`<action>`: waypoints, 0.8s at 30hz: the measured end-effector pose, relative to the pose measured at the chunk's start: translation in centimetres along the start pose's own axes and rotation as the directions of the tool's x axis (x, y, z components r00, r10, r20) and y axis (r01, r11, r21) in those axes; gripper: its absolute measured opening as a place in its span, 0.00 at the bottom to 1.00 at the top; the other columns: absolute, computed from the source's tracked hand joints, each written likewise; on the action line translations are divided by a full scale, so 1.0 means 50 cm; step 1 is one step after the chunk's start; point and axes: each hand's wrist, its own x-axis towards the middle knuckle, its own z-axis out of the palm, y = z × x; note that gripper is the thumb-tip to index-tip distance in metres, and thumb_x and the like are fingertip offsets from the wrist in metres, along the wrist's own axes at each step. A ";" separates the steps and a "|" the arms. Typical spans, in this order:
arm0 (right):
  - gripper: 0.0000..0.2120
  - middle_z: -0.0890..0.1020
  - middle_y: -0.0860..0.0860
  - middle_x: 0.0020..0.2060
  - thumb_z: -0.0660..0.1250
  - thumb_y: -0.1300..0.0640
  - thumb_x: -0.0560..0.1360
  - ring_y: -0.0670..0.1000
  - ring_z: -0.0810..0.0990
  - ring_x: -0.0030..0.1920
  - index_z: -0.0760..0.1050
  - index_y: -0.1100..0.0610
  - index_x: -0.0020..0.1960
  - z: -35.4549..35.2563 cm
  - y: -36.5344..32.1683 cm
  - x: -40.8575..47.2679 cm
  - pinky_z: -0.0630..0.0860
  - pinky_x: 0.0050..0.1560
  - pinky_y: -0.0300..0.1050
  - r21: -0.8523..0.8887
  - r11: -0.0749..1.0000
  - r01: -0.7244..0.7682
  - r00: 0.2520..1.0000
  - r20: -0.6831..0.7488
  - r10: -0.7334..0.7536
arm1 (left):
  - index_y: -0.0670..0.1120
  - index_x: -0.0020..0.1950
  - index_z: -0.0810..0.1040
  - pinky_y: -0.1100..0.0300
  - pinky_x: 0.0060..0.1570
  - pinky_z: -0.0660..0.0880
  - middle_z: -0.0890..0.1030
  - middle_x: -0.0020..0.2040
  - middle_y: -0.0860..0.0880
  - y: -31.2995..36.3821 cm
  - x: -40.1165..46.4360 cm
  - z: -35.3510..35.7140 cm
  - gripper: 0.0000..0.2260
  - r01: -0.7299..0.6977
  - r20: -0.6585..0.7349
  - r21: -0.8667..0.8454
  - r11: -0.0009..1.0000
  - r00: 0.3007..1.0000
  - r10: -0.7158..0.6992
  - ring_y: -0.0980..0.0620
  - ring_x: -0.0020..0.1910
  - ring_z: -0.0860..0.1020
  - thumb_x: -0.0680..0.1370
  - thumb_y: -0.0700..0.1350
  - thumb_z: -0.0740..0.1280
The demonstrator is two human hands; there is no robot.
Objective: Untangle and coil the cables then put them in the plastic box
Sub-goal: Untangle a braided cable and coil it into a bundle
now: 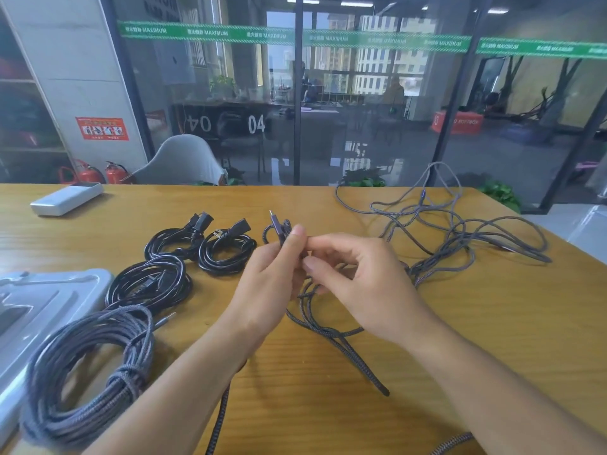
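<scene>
I'm mid-coil: my left hand (262, 274) pinches the braided cable (328, 326) by its plug above the table (328, 405), my right hand (354, 284) pinching the strand. Next, untangling the pile (460, 231).

Both hands meet above the middle of a wooden table (328, 405). The left hand (262, 277) pinches a grey braided cable (328, 330) just below its plug (275, 224), which points up. The right hand (358, 280) curls its fingers round the same cable close beside. Loops hang from the hands onto the table, and the rest lies in a loose tangle (460, 224) to the right. To the left lie three coiled black power cords (226, 254) and a large coiled braided cable (88, 372), touching a grey plastic box lid (49, 300). A white power bank (65, 198) rests at the far left.
</scene>
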 end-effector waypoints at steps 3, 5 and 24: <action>0.06 0.85 0.47 0.39 0.67 0.53 0.83 0.48 0.84 0.41 0.82 0.49 0.49 -0.018 0.012 0.004 0.81 0.46 0.51 -0.130 0.991 0.006 1.000 -0.008 -0.007 | 0.44 0.39 0.69 0.57 0.32 0.54 0.60 0.30 0.52 0.004 0.005 -0.013 0.20 0.017 -0.110 -0.057 0.998 0.994 -0.023 0.53 0.29 0.57 0.87 0.53 0.57; 0.12 0.82 0.48 0.35 0.62 0.51 0.85 0.48 0.79 0.36 0.78 0.48 0.44 -0.028 0.024 0.005 0.77 0.41 0.53 -0.330 0.944 0.027 0.998 0.059 -0.008 | 0.44 0.44 0.70 0.55 0.34 0.53 0.60 0.31 0.51 0.003 0.011 -0.027 0.17 0.019 -0.161 -0.078 0.997 0.987 -0.031 0.52 0.30 0.57 0.87 0.52 0.57; 0.16 0.83 0.47 0.39 0.57 0.55 0.88 0.52 0.77 0.38 0.81 0.61 0.52 0.016 0.042 -0.001 0.75 0.44 0.45 -0.009 0.999 -0.049 0.876 0.480 0.048 | 0.49 0.40 0.66 0.57 0.33 0.61 0.64 0.32 0.51 0.038 0.001 -0.026 0.18 0.052 0.024 -0.605 0.795 0.999 -0.047 0.52 0.28 0.63 0.87 0.55 0.54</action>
